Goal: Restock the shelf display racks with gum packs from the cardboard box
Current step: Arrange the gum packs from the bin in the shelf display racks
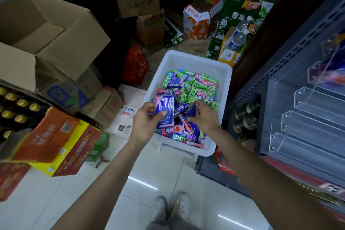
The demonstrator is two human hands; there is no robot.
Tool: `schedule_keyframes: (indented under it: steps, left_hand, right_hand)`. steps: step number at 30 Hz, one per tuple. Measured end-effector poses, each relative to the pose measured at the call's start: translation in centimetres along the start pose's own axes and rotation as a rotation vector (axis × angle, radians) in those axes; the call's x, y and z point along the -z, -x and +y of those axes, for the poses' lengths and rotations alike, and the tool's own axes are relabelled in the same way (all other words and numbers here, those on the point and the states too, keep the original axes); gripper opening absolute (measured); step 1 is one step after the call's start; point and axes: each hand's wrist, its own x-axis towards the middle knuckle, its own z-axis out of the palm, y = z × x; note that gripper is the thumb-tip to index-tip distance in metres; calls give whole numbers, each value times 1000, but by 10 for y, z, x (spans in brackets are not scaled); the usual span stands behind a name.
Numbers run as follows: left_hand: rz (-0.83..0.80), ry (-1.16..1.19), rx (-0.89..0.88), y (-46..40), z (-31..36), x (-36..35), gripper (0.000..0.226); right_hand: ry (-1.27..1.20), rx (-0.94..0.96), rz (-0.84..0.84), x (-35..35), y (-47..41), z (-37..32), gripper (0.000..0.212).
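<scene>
A white plastic bin point(188, 59) on the floor holds a heap of gum packs point(197, 86) in green, purple and pink. My left hand point(147, 119) grips a stack of purple gum packs point(165, 110) above the bin's near left corner. My right hand point(203, 115) reaches down into the heap, its fingers curled among purple packs; what it holds is hidden. Clear acrylic display racks point(306, 117) hang on the grey shelf unit at the right, their channels looking bare.
Open cardboard boxes point(46, 30) are stacked at the left above cartons of drinks point(56, 144). More boxes and a water bottle point(239, 35) crowd the floor behind the bin. Tiled floor point(149, 183) and my shoes point(173, 205) lie below.
</scene>
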Motion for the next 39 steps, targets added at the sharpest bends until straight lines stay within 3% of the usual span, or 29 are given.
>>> schedule_keyframes:
  steps: [4,8,11,14,18,22,24,27,30,35,39]
  left_hand:
    - [-30,-7,10,3,8,-2,25]
    - [-102,54,-5,5,42,-11,23]
    - [-206,148,-57,10,80,-22,16]
    - [-315,207,-79,13,117,-37,12]
    - [-404,122,-152,18,163,-67,27]
    - [-376,70,-190,28,202,-107,36]
    - [-349,115,-195,32,217,-130,36]
    - [-325,240,-156,46,237,-166,23]
    - [-340,309,-110,62,253,-205,26]
    - [-299,400,-69,80,277,-251,8]
    - [-188,303,-146,79,281,-264,14]
  right_hand:
    - [-245,60,114,24,18,-12,48]
    - [-428,153,100,56,41,-31,54]
    - [-396,223,84,84,57,-43,52]
    - [-259,256,185,113,68,-44,54]
    - [-110,257,340,153,79,-36,64]
    - [-192,291,382,199,94,-19,73]
    - [-300,209,406,222,97,5,74]
    - [-670,33,356,259,109,44,46]
    - [-906,29,309,294,124,71,19]
    - [-966,120,378,354,136,101,23]
    - [-679,101,551,389,132,131,35]
